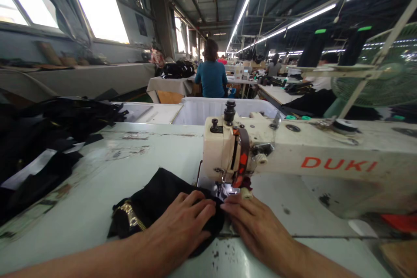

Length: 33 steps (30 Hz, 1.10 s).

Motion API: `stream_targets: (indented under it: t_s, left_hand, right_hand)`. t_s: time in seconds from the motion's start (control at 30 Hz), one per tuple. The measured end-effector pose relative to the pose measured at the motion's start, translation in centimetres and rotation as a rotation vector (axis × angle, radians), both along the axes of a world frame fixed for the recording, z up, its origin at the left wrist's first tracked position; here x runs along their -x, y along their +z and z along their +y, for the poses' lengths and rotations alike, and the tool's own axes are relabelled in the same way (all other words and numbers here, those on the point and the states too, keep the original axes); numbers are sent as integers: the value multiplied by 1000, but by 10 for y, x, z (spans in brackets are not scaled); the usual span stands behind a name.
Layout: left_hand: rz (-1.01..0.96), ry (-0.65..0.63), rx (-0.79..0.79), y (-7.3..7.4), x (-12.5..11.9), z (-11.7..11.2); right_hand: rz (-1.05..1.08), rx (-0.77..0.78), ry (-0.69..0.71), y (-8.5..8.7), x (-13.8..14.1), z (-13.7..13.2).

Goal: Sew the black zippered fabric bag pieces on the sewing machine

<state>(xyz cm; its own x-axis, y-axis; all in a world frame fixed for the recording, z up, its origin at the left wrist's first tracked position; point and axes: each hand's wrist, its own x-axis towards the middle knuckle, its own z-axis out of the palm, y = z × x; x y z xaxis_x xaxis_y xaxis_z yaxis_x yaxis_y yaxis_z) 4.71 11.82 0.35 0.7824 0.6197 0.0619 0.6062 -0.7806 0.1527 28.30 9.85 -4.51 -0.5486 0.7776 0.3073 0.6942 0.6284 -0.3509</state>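
Note:
A black fabric piece [163, 191] with a gold zipper [133, 217] lies on the sewing table, its right edge under the needle area of a cream sewing machine [221, 147]. My left hand [185, 221] rests on the fabric with bent fingers, gripping it just left of the presser foot [226, 190]. Fingers together, my right hand [254, 221] pinches the fabric's right edge in front of the foot. Its fingertips are close to those of my left hand. The needle tip and the stitching are hidden.
A heap of black fabric pieces [48, 139] covers the table's left side. Behind the machine stands a white plastic bin [195, 110]. A green fan [387, 69] and black thread cones [353, 47] are at right. A person in a blue top [211, 78] sits ahead.

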Motion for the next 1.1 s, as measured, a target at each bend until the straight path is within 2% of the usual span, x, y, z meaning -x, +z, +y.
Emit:
stream_targets:
  t_s: [0.1,0.2,0.33,0.57,0.7,0.8,0.9,1.1]
  left_hand:
    - [-45,11,63,-1,0,4]
    - [-61,-56,122,-6,3,7]
    - [-73,-137,-2,-14,5,4]
    - [-219,-83,-46,0,1,1]
    - [-237,-71,-40,-7,7,7]
    - [-247,-71,-37,-14,10,10]
    - [-257,-67,-51,-15,9,9]
    - [-277,-83,-76,-16,6,7]
  right_hand:
    - [-13,56,92,-4,3,-1]
    - [0,92,57,-5,5,2]
    - [35,85,46,-5,6,3]
    - [163,72,44,-2,6,1]
    - [211,52,-21,-1,6,-1]
    - [194,98,-63,-5,8,0]
    - [165,124,-107,-8,11,3]
    - [39,8,-95,-4,22,11]
